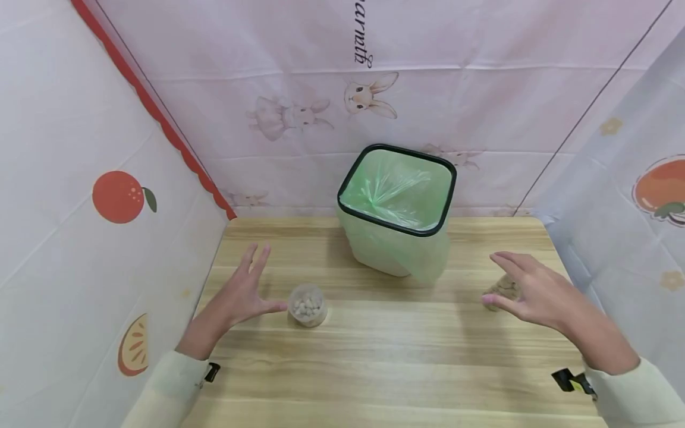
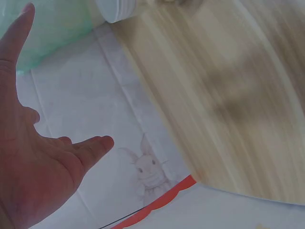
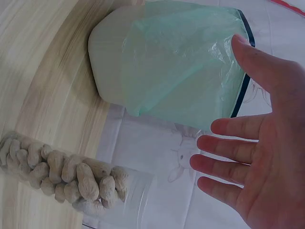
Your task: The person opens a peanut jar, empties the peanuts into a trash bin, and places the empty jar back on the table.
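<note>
There are two hands, left hand (image 1: 243, 297) and right hand (image 1: 535, 294), both with the fingers spread. On one table (image 1: 407, 362) stand two clear jars, one with pale pieces (image 1: 307, 308) near the left hand, one with peanuts (image 3: 87, 181) near the right; one lined bin (image 1: 393, 245) stands farther back.

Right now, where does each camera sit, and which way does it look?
Head: on the head, looking forward and down at the table and lined bin; left hand, right hand and sleeves show.
Left: on the left wrist, facing the table and rabbit-print cloth; the left hand shows.
Right: on the right wrist, facing the peanut jar and bin; the right hand shows.
Head and right views share bin, jar, right hand.
</note>
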